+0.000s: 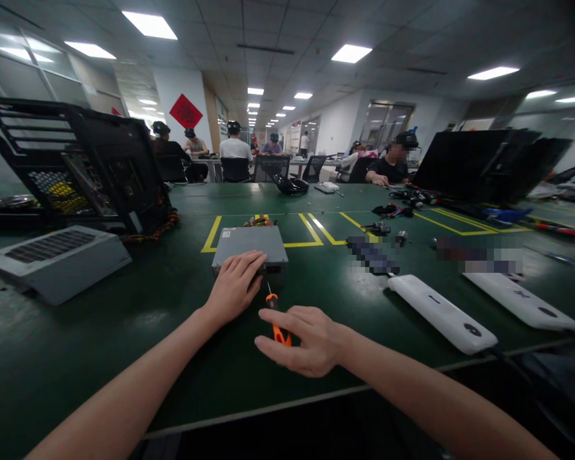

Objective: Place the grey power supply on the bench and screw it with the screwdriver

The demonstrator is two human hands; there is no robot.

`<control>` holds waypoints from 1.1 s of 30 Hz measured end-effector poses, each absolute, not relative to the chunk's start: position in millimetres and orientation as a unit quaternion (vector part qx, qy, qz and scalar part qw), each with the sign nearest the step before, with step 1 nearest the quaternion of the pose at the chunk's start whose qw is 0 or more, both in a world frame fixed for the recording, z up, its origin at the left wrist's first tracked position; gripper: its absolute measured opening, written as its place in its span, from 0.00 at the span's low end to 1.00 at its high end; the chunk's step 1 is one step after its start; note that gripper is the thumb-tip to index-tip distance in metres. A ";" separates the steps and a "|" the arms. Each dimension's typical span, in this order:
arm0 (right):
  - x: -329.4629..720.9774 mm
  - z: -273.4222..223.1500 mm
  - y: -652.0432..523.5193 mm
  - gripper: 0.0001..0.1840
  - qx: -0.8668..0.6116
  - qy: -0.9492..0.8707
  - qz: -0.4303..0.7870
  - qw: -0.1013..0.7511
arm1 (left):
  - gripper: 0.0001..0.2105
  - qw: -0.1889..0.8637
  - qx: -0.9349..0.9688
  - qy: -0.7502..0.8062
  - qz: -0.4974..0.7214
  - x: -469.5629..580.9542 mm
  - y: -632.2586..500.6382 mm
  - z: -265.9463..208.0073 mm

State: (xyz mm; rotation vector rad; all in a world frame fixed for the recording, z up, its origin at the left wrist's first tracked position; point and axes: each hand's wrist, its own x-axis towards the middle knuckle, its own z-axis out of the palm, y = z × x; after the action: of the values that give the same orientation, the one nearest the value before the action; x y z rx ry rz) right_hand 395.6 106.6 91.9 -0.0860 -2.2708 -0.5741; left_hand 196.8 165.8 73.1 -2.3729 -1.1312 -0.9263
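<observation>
On green table (124, 332): left hand (233, 285) flat on one grey box (250, 246); right hand (306, 340) pinching one orange screwdriver (276, 319).

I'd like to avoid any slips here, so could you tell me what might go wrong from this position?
The right hand holds the orange screwdriver only loosely between the fingers, so its thin tip might slip at the grey metal box. The left hand rests flat on the box's near edge, close to that tip, and could be jabbed. The box lies unclamped on the green table and may slide.

Bright ceiling panels (149, 24) glare overhead; table (124, 332) dim, edges bowed by wide lens, corners soft
</observation>
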 end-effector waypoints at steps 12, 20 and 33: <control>389.0 87.4 104.4 0.18 -0.049 -0.903 -0.141 0.403 | 0.20 0.167 -0.841 -0.396 -0.329 196.0 164.6 74.6; 386.1 83.5 105.8 0.20 -0.071 -0.870 -0.160 0.462 | 0.19 0.157 -0.841 -0.400 -0.328 195.1 163.7 73.9; 382.9 83.5 103.2 0.18 -0.065 -0.882 -0.155 0.440 | 0.20 0.150 -0.838 -0.401 -0.338 194.8 162.5 73.9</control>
State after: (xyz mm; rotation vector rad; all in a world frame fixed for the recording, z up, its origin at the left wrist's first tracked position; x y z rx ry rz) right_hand 382.9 103.2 83.5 -0.1626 -2.1914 -0.3852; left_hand 194.8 162.5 73.9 -2.4093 -1.1511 -0.9707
